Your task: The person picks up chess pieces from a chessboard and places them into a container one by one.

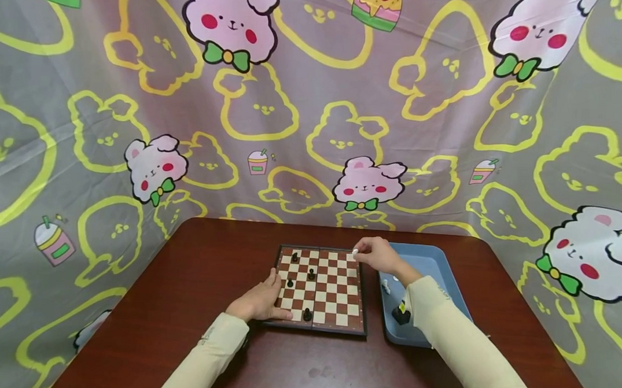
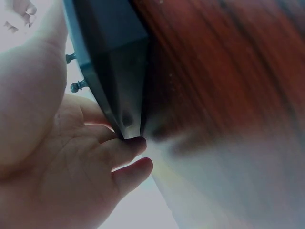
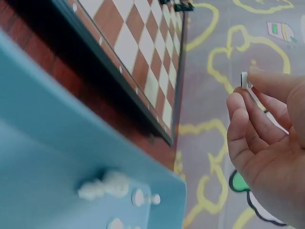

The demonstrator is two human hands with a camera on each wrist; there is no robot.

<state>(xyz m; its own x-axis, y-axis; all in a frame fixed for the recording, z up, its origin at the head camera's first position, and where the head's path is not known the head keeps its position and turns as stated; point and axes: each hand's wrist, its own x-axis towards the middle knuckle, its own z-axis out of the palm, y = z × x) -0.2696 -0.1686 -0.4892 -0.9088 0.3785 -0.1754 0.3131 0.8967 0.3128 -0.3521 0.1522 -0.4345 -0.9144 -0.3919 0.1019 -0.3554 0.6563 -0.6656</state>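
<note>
A brown-and-cream chessboard point(image 1: 338, 288) with a dark frame lies on the table, several black chess pieces point(image 1: 311, 274) standing on its left half. My left hand point(image 1: 259, 299) rests at its near-left corner, thumb stretched along the front and fingers along the left side. In the left wrist view, fingertips point(image 2: 136, 144) touch the board's dark side. My right hand point(image 1: 378, 255) pinches a small white chess piece point(image 3: 245, 80) between thumb and fingers, above the board's far-right corner. Its dark-edged base shows in the right wrist view; the fingers hide the rest.
A blue tray point(image 1: 428, 251) stands right of the board, a narrow strip of table between them. White chess pieces point(image 3: 105, 185) lie in it, with a dark object point(image 1: 402, 315) near its front. A patterned cloth point(image 1: 304, 101) hangs behind and at both sides of the table point(image 1: 209, 259).
</note>
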